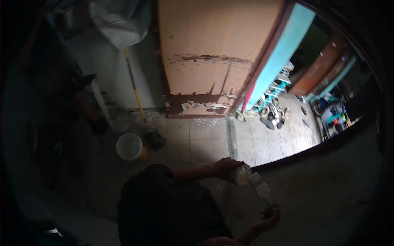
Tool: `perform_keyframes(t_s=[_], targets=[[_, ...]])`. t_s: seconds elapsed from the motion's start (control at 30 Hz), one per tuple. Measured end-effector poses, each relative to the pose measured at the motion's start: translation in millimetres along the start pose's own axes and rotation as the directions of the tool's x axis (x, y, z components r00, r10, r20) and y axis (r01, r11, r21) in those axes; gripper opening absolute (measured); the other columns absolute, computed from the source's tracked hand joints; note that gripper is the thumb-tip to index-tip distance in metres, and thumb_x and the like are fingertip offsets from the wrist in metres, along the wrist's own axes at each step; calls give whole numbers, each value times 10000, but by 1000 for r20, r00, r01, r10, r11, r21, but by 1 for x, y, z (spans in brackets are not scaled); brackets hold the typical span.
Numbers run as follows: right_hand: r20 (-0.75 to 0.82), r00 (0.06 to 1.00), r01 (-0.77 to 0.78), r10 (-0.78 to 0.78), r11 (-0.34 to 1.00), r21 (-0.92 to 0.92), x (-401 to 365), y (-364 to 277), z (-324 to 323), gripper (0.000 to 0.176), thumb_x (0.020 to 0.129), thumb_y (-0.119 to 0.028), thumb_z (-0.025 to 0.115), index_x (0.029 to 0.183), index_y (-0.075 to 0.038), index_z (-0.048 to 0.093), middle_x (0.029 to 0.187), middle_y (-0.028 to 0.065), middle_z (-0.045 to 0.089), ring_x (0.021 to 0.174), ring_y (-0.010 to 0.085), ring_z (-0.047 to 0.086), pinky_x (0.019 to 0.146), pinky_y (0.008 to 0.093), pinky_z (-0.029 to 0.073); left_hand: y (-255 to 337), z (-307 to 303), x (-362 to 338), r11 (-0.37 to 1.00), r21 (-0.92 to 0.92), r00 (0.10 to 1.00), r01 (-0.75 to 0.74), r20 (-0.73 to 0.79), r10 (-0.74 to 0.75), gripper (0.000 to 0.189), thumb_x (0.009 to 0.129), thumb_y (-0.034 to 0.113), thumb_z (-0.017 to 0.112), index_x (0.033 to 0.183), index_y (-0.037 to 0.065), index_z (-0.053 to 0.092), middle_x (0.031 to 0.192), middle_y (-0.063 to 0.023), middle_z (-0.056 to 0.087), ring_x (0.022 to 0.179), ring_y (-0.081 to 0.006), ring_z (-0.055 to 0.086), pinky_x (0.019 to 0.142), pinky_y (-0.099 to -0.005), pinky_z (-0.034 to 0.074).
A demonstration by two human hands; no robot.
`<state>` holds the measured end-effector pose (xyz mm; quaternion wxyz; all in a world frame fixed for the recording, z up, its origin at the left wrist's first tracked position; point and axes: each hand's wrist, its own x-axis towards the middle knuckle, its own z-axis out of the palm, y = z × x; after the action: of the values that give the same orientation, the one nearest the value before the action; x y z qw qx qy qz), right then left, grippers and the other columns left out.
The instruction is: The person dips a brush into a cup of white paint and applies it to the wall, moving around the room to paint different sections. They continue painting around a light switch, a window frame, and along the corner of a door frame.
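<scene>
My left hand (pixel 226 169) is wrapped round a pale, round container (pixel 243 175) that is tilted to the right. Lower right, my right hand (pixel 269 216) grips the handle of a small paint roller (pixel 262 190), its wire frame running up from the fist. The pale roller head is beside the container's mouth; whether the two touch is unclear. Both hands are in front of a dark wall surface, and the light is dim.
A white bucket (pixel 129 146) stands on the tiled floor beside a broom (pixel 135 90). Behind is a worn, peeling door (pixel 217 45). Through the doorway at right are shoes (pixel 269 123) and a motorcycle (pixel 331 117).
</scene>
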<state>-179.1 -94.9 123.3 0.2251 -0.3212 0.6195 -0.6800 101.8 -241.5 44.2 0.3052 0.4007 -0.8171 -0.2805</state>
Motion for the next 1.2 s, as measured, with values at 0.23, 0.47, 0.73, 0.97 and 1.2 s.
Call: perform_keyframes(t_s=[0.23,0.47,0.73,0.97,1.2], targets=[[361,930,-120,74,987,109,16,12,6,414,1075,-325,558,1180,46,711,927,109,730,674,159,661,516,282,517,34,6,-106,957,31,931,290,-241,-274,807,699,481,962,1326,103,623,1156,-186,739,1069,-410,726,906,-513,582],[514,856,-201,52,950,239,-3,12,29,404,1073,-285,565,1141,89,700,917,160,721,645,174,671,472,283,521,66,4,-146,928,52,886,368,-322,-334,819,716,496,950,1345,100,607,1180,-177,734,1080,-405,727,910,-502,587],[512,858,-204,39,941,271,4,18,17,392,1081,-291,581,1132,76,708,875,142,721,644,170,671,470,281,518,71,5,-120,944,126,911,305,-327,-251,858,713,498,953,1374,89,590,1167,-187,740,1077,-396,731,918,-497,588],[463,882,-210,87,952,221,15,16,-11,394,1073,-317,579,1173,41,709,855,80,709,667,138,660,513,263,490,76,24,-107,968,82,937,236,-281,-205,873,717,508,945,1377,67,581,1170,-203,739,1083,-408,728,936,-514,581],[396,916,-166,69,962,218,19,23,-29,444,1076,-317,543,1120,84,728,829,133,724,629,179,679,498,290,540,82,38,-93,966,90,944,243,-252,-214,896,722,526,939,1397,66,572,1191,-210,741,1099,-417,724,936,-522,583]])
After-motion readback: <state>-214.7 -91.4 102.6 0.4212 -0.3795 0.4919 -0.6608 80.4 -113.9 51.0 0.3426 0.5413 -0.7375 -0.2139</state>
